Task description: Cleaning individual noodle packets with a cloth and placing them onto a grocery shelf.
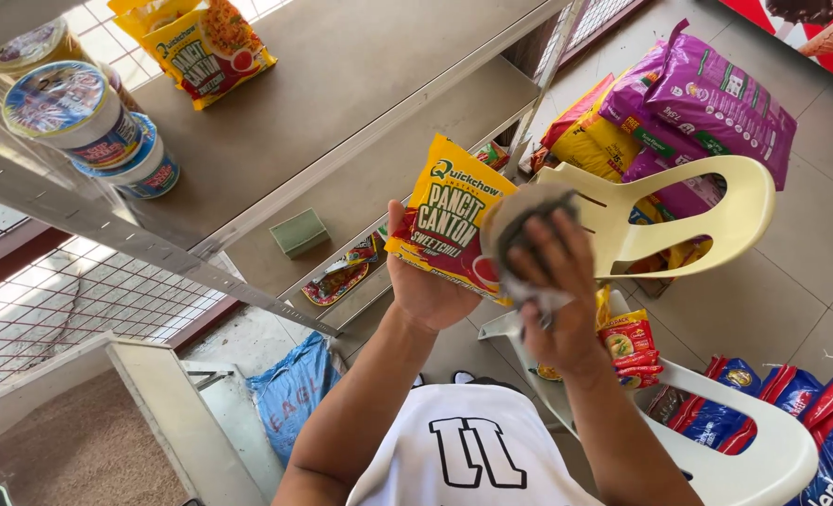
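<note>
My left hand (426, 286) is clamped on a yellow-and-red noodle packet (449, 215), thumb on the near edge, fingers behind it, packet held upright and facing me. My right hand (557, 281) is closed around a grey cloth (527, 220), pressing it against the right side of the packet; a loose end of cloth hangs below my fingers. Directly past the grip: grey metal shelving, two tiers visible. The upper shelf (341, 84) sits up and left of the grip, mostly bare grey surface, with a second yellow noodle packet (206, 42) at its far end and stacked cup-noodle tubs (84, 117) lying at its left edge. The lower shelf (379, 178) runs just behind the held packet; a small green box (299, 232) sits on it left of my left hand, and a red snack packet (337, 276) lies at its front lip, just left of my wrist. Right of the grip, a cream plastic chair (716, 211) with purple and yellow bags (707, 94) piled on and behind it. Below my right forearm, a white plastic chair (763, 459) holding small red-and-yellow sachets (627, 347). Blue and red sacks (810, 412) sit on the floor further right. Floor (810, 253) is pale large tile. Left of my arms, a blue sack (290, 389) on the ground and a white wire-grille window (70, 300) beyond it.
</note>
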